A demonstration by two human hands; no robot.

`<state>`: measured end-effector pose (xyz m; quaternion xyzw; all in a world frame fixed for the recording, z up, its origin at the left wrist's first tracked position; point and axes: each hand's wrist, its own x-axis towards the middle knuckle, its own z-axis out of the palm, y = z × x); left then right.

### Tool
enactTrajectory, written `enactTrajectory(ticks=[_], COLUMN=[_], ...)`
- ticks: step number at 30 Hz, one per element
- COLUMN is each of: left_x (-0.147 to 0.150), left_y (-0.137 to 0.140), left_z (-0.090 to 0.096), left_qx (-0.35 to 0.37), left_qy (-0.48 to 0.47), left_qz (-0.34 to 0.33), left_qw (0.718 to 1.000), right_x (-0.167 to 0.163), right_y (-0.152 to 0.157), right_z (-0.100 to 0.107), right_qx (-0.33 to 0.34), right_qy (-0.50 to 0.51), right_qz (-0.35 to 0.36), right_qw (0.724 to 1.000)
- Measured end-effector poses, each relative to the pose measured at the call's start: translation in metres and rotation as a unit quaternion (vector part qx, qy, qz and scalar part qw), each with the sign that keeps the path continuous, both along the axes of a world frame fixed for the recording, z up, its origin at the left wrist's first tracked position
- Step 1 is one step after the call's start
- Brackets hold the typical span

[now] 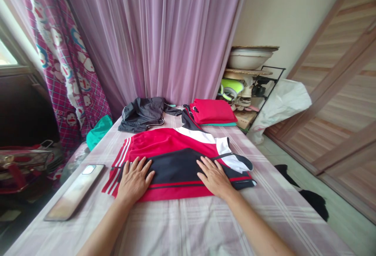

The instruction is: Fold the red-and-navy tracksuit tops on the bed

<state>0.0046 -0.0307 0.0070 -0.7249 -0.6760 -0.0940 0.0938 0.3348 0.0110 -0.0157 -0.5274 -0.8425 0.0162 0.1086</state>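
Note:
A red, black and white sports jacket [176, 166] lies partly folded on the cloth-covered table [182, 224]. Its striped hem points left, the collar with a zip edge points right, and one sleeve stretches away toward the back. My left hand [135, 179] rests flat on the jacket near the striped hem, fingers spread. On the black panel near the collar end lies my right hand [214, 175], also flat with fingers apart. Neither hand grips the fabric.
A phone [75, 192] lies at the table's left. Behind the jacket are a crumpled black garment [142, 114] and a stack of folded red clothes [213, 111]. Teal fabric [99, 131] hangs at the left edge. A shoe rack [264, 87] and white bag [284, 101] stand right.

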Motion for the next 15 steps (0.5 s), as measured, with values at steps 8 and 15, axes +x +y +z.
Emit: enactTrajectory(ticks=[8, 15], left_x=[-0.008, -0.013], left_y=[-0.005, 0.0], left_z=[-0.008, -0.015], left_qx=[0.094, 0.139], left_qy=[-0.054, -0.082], left_qz=[-0.049, -0.081], left_qw=[0.993, 0.984], right_x=[0.074, 0.089], right_y=[-0.005, -0.003], right_z=[-0.019, -0.018], right_qx=[0.152, 0.216], right_qy=[0.063, 0.137], right_qz=[-0.073, -0.367], right_qw=[0.984, 0.894])
